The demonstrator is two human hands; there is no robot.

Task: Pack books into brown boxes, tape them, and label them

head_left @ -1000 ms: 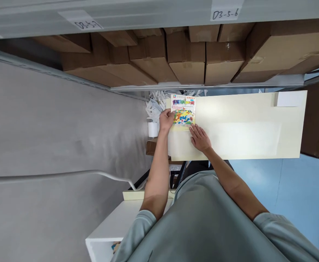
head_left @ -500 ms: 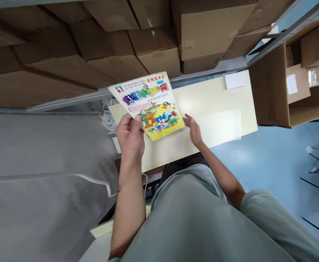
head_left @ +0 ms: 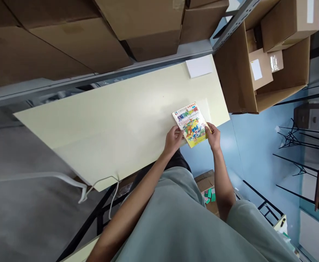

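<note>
Yellow and white cover, cartoon print, face up: book point(head_left: 191, 124) held near the table's point(head_left: 107, 120) near right corner, its lower end reaching out past the near edge. Sits at a slight slant, top swung leftward. Contact with the tabletop: cannot tell.

Left hand point(head_left: 173, 139) narrow, thumb and fingers drawn together on the book's lower left side. Right hand point(head_left: 213, 137) holding the opposite side, thumb over the cover's margin; fingers underneath mostly hidden.

Handling, my judgement: two-sided hold suits a thin, floppy-looking thing. Keep both grips level and light; squeezing inward would likely bow the cover. Thumbs best on the margins, clear of the print. Lower end overhangs the near edge, so the hands should carry that weight; letting one side go early could let it tip or slide off. Cover looks glossy, perhaps slippery.

White box point(head_left: 199, 66) by the far right corner, well clear of the fingers. Open carton point(head_left: 233, 69) beyond the right edge; elbow room seems fair.
</note>
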